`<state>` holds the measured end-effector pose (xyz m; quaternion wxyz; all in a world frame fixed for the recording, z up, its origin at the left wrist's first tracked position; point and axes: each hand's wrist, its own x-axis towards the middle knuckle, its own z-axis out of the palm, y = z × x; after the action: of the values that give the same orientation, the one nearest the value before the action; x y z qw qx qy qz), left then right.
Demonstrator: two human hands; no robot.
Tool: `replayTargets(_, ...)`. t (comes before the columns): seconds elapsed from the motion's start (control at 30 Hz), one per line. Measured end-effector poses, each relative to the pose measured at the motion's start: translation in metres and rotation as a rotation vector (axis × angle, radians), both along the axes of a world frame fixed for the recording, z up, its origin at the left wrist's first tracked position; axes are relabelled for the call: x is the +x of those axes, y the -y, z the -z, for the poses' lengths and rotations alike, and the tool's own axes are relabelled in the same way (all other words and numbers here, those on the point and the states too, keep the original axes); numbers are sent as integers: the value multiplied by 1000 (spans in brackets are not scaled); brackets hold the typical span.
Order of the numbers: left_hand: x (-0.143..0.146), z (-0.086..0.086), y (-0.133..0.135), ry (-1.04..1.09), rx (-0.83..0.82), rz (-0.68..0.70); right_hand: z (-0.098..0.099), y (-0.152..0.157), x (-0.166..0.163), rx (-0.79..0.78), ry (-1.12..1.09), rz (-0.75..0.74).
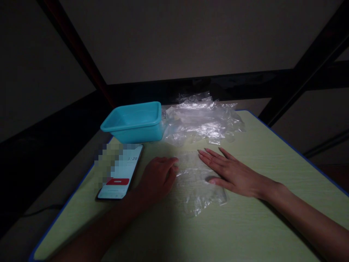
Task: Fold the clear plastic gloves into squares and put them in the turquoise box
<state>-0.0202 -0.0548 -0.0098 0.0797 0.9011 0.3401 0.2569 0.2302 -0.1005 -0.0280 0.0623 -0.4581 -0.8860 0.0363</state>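
Observation:
A clear plastic bag [196,185] lies spread on the table in front of me, its lower end crinkled. At its left edge, my left hand [159,176] is closed, thumb and fingertips pinching the film. My right hand [231,169] rests flat on the bag's right side, fingers stretched out and thumb apart. Just beyond both hands is a loose heap of clear plastic bags [201,120], shiny and crumpled.
Left of the heap stands a turquoise plastic basin [139,133]. A phone [120,176] with a lit screen lies left of my left hand. The pale green table [272,218] has a blue edge; dark beams and a wall rise behind it.

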Motion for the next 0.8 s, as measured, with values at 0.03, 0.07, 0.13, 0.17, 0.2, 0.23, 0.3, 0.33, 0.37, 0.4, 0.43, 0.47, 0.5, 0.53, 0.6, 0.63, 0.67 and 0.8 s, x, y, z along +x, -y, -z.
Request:
replayTargets(0.03, 0, 0, 0, -1, 3, -3, 0, 0, 0, -1, 4, 2)
replayTargets(0.07, 0, 0, 0, -4, 7, -4, -1, 0, 0, -3, 9, 3)
replayTargets(0.13, 0, 1, 0, -6, 18, -5, -1, 0, 0, -7, 16, 0)
replayTargets(0.17, 0, 1, 0, -3, 25, -4, -1, 0, 0, -9, 17, -3)
replayTargets(0.2, 0, 1, 0, 0, 31, 0, -1, 0, 0, -11, 17, -5)
replayTargets(0.23, 0, 1, 0, 4, 37, 6, -1, 0, 0, -13, 15, -8)
replayTargets(0.3, 0, 1, 0, 16, 50, 13, -1, -1, 0, -16, 7, -7)
replayTargets(0.33, 0, 2, 0, 20, 56, 18, 0, -1, -1, -20, 2, -6)
replayTargets(0.37, 0, 2, 0, 25, 61, 26, 0, -1, -1, -25, -2, -4)
replayTargets(0.4, 0, 3, 0, 33, 69, 33, 0, -1, -1, -32, -4, 0)
replayTargets(0.43, 0, 3, -1, 43, 79, 38, -1, -1, 0, -39, -6, 1)
replayTargets(0.47, 0, 4, -1, 57, 91, 45, -1, -1, 0, -46, -8, 1)
replayTargets(0.5, -1, 5, 0, 72, 107, 55, -3, -1, 1, -50, -14, -2)
replayTargets(0.53, 0, 6, 0, 88, 129, 68, -4, 0, 1, -48, -25, -11)
replayTargets(0.6, 0, 8, 2, 106, 172, 116, -8, 0, 3, -32, -66, -46)
replayTargets(0.63, 1, 9, 4, 109, 188, 149, -10, 1, 3, -25, -94, -70)
replayTargets(0.67, 2, 10, 6, 109, 202, 180, -12, 1, 3, -25, -120, -96)
replayTargets(0.8, 6, 13, 13, 93, 223, 243, -11, 1, 3, -99, -151, -165)
